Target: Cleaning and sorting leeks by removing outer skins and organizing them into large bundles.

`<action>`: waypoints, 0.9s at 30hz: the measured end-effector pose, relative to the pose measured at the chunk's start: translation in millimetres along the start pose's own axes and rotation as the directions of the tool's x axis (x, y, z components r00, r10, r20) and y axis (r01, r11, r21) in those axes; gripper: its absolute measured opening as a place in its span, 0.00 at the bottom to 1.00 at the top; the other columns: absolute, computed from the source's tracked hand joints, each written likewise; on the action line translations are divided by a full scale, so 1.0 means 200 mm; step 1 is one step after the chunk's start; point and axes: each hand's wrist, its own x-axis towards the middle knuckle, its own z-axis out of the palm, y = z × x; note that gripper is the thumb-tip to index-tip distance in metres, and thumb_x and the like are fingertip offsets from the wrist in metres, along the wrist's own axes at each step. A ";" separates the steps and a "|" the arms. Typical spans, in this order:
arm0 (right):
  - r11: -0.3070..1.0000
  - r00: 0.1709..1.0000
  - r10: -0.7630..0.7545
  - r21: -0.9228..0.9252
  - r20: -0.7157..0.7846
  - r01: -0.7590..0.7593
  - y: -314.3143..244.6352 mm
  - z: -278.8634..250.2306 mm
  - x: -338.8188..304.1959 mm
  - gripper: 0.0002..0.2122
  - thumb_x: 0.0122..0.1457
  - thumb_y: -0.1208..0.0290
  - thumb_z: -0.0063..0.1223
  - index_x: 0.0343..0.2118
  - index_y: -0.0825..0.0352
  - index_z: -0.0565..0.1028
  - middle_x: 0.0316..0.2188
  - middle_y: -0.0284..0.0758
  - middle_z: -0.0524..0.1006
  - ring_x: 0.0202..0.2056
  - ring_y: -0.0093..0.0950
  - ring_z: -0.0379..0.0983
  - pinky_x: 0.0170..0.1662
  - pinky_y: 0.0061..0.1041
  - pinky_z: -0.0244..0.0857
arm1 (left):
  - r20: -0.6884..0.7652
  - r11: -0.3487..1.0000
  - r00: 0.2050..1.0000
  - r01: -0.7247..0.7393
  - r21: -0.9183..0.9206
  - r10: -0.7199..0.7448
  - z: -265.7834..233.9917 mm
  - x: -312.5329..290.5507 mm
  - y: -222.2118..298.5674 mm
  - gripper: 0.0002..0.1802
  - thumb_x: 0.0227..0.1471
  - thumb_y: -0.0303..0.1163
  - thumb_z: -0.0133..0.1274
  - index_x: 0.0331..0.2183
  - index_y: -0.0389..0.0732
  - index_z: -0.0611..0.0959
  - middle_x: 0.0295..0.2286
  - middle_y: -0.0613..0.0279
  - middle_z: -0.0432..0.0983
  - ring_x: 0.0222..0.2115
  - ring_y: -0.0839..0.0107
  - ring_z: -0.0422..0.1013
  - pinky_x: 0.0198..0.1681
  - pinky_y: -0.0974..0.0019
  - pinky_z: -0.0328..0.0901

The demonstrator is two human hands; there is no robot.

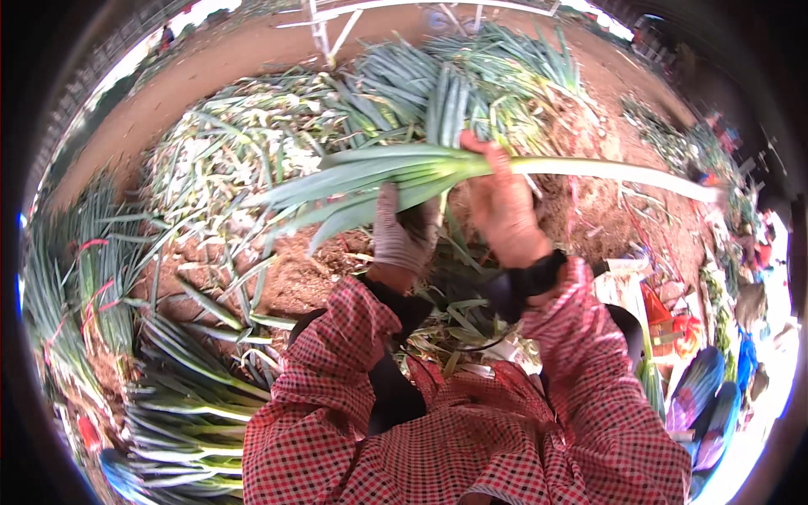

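Observation:
A long green onion [421, 168] lies crosswise in front of me, its white root end to the right and its green leaves fanned to the left. My right hand [507, 206], bare, is closed around the stalk where the leaves begin to spread. Below the leaf fan, my left hand [406, 236] wears a pale, dirty glove; its fingers reach up among the lower leaves and take hold there, partly hidden by them. Dark cuffs and red checked sleeves cover both arms.
A heap of stripped leaves [244, 151] and piled green onions [396, 84] lie ahead. Tied bundles [93, 278] stand at the left, with loose green onions [194, 421] near my left side. A blue-purple item [699, 387] and an orange thing [661, 324] are at the right.

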 end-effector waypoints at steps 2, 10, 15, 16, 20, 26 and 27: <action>0.989 0.989 -0.135 -0.065 -0.065 0.131 -0.31 -0.07 0.01 0.11 0.52 0.67 0.51 0.34 0.71 0.70 0.36 0.38 0.72 0.38 0.28 0.67 0.46 0.29 0.59 | 0.092 0.996 0.996 -0.020 0.088 0.011 -0.17 0.10 0.05 0.17 0.48 0.39 0.50 0.38 0.40 0.73 0.35 0.63 0.72 0.37 0.69 0.69 0.34 0.71 0.69; -0.101 0.536 -0.821 -0.974 0.197 0.205 -2.33 -0.53 -0.54 0.13 0.53 0.66 0.47 0.37 0.71 0.68 0.33 0.38 0.73 0.34 0.27 0.71 0.37 0.23 0.65 | -0.298 0.779 0.953 0.223 0.587 -0.048 -0.38 0.27 0.13 0.17 0.47 0.37 0.50 0.39 0.39 0.71 0.33 0.59 0.71 0.32 0.68 0.70 0.32 0.69 0.70; -0.674 0.534 -0.670 -0.723 0.515 -0.149 -3.00 -0.84 -1.31 0.12 0.49 0.69 0.52 0.36 0.68 0.70 0.28 0.37 0.74 0.29 0.28 0.72 0.32 0.24 0.67 | -0.242 0.311 0.963 0.267 0.912 -0.118 -0.33 0.15 0.04 0.21 0.47 0.37 0.51 0.43 0.39 0.69 0.34 0.54 0.71 0.31 0.66 0.71 0.31 0.68 0.71; -0.750 0.614 -0.593 -0.634 0.521 -0.186 -3.07 -0.88 -1.45 0.11 0.49 0.72 0.51 0.36 0.68 0.71 0.28 0.37 0.74 0.30 0.27 0.72 0.32 0.23 0.66 | -0.216 0.210 0.963 0.247 0.946 -0.158 -0.33 0.12 0.02 0.19 0.47 0.36 0.51 0.42 0.40 0.70 0.32 0.54 0.72 0.30 0.66 0.72 0.30 0.67 0.71; -0.774 0.837 -0.543 -0.350 -0.063 -0.528 -2.68 -1.15 -1.72 0.15 0.49 0.68 0.51 0.42 0.62 0.70 0.23 0.38 0.74 0.24 0.30 0.71 0.28 0.26 0.65 | -0.280 -0.016 0.903 0.291 0.957 -0.326 -0.31 0.00 -0.15 0.13 0.48 0.31 0.48 0.38 0.39 0.72 0.29 0.58 0.74 0.26 0.69 0.72 0.26 0.70 0.69; -0.541 0.829 -0.126 -0.663 -0.545 -0.518 -1.64 -1.55 -2.00 0.15 0.51 0.56 0.48 0.34 0.64 0.68 0.23 0.42 0.72 0.25 0.40 0.69 0.28 0.37 0.62 | -0.258 -0.243 0.800 0.145 0.959 -0.542 -0.18 0.07 -0.67 0.16 0.48 0.31 0.48 0.41 0.40 0.73 0.31 0.64 0.74 0.28 0.76 0.70 0.30 0.75 0.65; -0.546 0.756 -0.069 -0.609 -0.651 -0.575 -1.50 -1.49 -1.87 0.16 0.51 0.55 0.47 0.34 0.65 0.68 0.24 0.44 0.72 0.27 0.41 0.70 0.28 0.38 0.62 | -0.247 -0.262 0.794 0.114 0.958 -0.556 -0.14 0.08 -0.71 0.16 0.48 0.31 0.48 0.41 0.40 0.74 0.31 0.66 0.74 0.28 0.77 0.69 0.31 0.76 0.65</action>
